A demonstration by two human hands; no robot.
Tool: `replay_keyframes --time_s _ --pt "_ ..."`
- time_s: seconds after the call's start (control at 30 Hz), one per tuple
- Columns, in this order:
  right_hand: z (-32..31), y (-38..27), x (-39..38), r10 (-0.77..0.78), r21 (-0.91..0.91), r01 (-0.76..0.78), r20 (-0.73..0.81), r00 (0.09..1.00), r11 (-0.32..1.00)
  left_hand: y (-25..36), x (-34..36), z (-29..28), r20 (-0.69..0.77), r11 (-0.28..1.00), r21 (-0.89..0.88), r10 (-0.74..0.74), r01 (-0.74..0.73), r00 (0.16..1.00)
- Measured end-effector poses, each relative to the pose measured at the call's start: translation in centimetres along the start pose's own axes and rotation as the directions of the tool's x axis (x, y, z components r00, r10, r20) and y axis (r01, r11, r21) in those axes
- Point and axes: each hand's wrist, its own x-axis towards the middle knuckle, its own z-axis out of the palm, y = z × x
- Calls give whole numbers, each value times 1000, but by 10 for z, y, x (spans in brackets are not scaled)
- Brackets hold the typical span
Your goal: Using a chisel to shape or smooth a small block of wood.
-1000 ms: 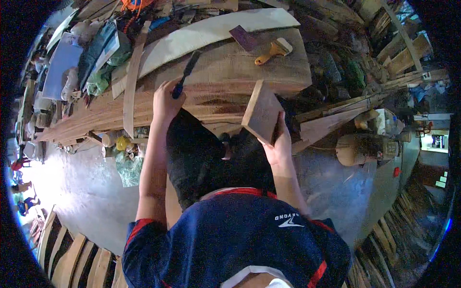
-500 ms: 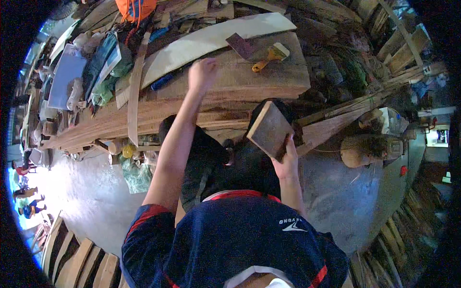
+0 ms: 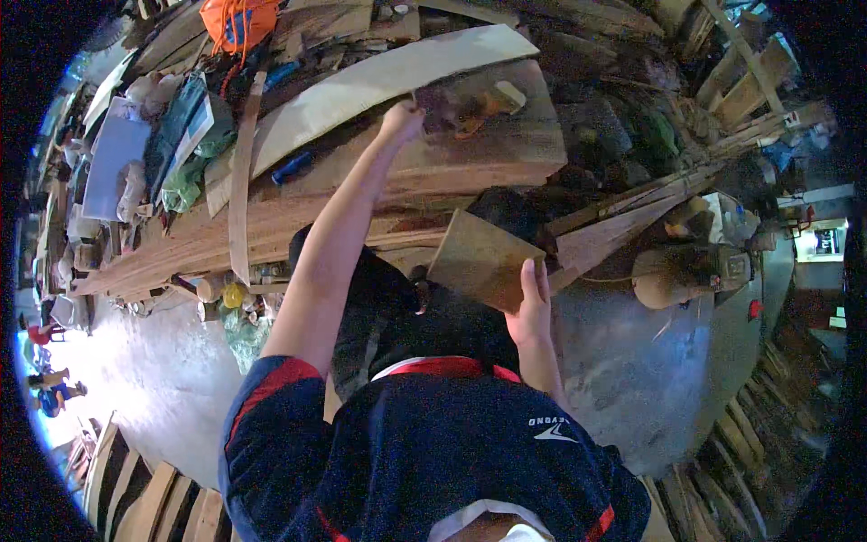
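My right hand (image 3: pixel 531 312) holds a flat, squarish wooden board (image 3: pixel 483 262) over my lap, thumb pressed on its near edge and fingers hidden behind it. Over the workbench plank my left hand (image 3: pixel 403 120) is closed; what it grips, if anything, I cannot make out. Just right of it lies a dark reddish-brown sheet (image 3: pixel 441 107), blurred, resembling sandpaper. A paintbrush with an orange handle and pale bristles (image 3: pixel 511 94) rests further right, also smeared. Behind the hand stretches a long, pale curved board (image 3: pixel 361 81).
Thick stacked planks (image 3: pixel 406 185) form the bench before me. A narrow wood strip (image 3: pixel 242 181) lies across its left part, near a blue cylinder (image 3: pixel 291 169). An orange bag (image 3: pixel 237 25) sits at the back. A rounded brown object (image 3: pixel 664 278) stands on the right-hand floor.
My left hand has moved slightly right and away from me, closer to the dark sheet. The board in my right hand has turned its broad face more toward me and shifted left.
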Motion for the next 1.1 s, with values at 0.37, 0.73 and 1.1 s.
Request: replay_keyframes --time_s 0.37,0.73,1.1 --pt "31 -3 55 -51 -235 76 111 993 969 59 -173 -60 367 865 -328 488 -381 792" --pt "133 -3 91 -17 -466 258 460 888 847 37 -182 -28 -249 888 69 457 -456 854" --pt "74 77 235 -611 -590 806 623 489 44 32 -112 -3 -348 973 -24 208 -230 914"
